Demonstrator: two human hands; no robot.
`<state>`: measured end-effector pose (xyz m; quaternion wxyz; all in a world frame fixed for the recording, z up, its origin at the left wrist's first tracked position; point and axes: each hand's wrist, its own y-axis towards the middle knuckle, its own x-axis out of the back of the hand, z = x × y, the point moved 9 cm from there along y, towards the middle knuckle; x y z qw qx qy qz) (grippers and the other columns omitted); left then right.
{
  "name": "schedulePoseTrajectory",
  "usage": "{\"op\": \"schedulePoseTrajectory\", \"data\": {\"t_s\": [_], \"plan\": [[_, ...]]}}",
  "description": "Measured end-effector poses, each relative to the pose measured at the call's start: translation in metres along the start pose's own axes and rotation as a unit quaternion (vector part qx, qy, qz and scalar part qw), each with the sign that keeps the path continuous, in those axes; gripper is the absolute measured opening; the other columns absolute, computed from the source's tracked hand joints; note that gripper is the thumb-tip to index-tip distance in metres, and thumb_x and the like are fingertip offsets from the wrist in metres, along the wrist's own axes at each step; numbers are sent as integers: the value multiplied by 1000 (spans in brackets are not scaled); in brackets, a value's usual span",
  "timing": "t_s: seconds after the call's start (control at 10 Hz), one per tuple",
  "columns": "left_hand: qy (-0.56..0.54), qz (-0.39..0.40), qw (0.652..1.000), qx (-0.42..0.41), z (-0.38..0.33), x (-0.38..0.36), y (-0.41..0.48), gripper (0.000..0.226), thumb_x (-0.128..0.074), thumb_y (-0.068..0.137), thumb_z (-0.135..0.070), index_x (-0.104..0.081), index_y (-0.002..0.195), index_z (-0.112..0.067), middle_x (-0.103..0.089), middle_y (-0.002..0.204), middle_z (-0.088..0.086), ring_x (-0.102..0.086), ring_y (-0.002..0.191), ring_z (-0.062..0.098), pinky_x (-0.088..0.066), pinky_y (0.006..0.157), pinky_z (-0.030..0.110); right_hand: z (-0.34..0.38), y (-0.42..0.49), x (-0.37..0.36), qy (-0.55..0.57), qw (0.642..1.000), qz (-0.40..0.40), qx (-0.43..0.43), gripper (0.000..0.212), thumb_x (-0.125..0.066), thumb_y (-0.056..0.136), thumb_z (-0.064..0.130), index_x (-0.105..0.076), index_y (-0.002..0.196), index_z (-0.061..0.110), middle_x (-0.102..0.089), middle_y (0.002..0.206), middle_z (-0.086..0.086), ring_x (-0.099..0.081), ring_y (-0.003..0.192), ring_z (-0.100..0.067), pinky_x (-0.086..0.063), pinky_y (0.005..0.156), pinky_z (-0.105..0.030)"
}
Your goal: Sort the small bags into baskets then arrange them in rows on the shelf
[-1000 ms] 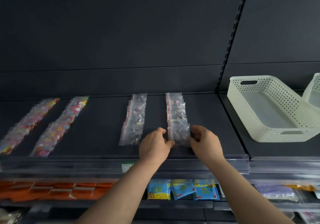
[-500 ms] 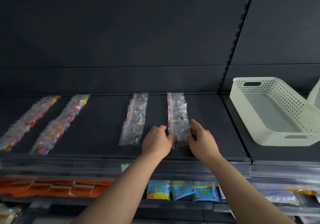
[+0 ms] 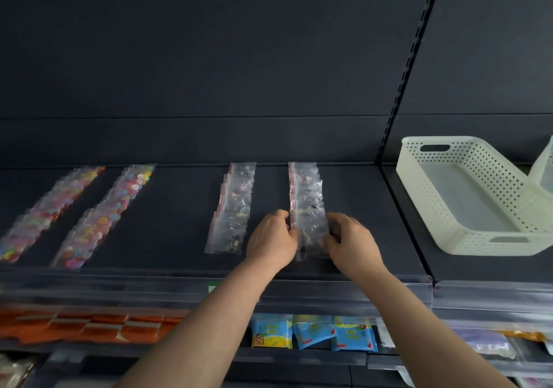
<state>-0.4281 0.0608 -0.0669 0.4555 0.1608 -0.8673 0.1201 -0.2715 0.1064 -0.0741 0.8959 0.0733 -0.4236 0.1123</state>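
Note:
Several clear small bags lie in rows on the dark shelf (image 3: pixel 179 223). The right row of clear bags (image 3: pixel 306 196) runs from the back wall toward me. My left hand (image 3: pixel 273 239) pinches the left edge of that row's front bag (image 3: pixel 312 238). My right hand (image 3: pixel 353 242) pinches the same bag's right edge with curled fingers. A second row of clear bags (image 3: pixel 233 208) lies just left of my hands. Two rows of bags with colourful pieces (image 3: pixel 98 217) lie farther left.
A white perforated basket (image 3: pixel 478 238) stands on the shelf to the right, with part of another basket (image 3: pixel 543 166) behind it. A clear plastic rail (image 3: pixel 149 285) edges the shelf front. Orange packets (image 3: pixel 89 327) and blue packets (image 3: pixel 314 333) lie on the shelf below.
Both hands stay at the front bag of the right row. My right hand's fingers have curled in on the bag's right edge.

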Motion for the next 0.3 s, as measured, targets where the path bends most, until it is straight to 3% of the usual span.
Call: {"op": "schedulePoseTrajectory", "data": {"t_s": [0.1, 0.2, 0.3], "plan": [[-12, -27, 999, -18, -5, 10, -4, 47, -55, 97, -27, -40, 140, -20, -62, 116, -5, -61, 100, 17, -47, 74, 31, 9, -6, 12, -58, 997, -38, 27, 42, -52, 88, 16, -54, 129, 25, -59, 120, 2, -53, 111, -21, -49, 81, -33], [-20, -63, 995, -78, -17, 23, -11, 31, -55, 96, -21, -54, 127, -22, -64, 110, -7, -60, 99, 15, -51, 77, 32, 24, -14, 28, -161, 981, -92, 64, 37, -52, 90, 17, -58, 125, 26, -63, 120, 4, -55, 108, -22, -43, 80, -33], [44, -123, 977, -167, -29, 40, -24, 19, -56, 96, -23, -66, 112, -26, -65, 111, -9, -54, 103, 14, -50, 84, 30, 38, -29, 35, -228, 956, -147, 113, 30, -70, 76, 15, -71, 103, 28, -71, 96, 7, -62, 88, -21, -42, 67, -33]]}}
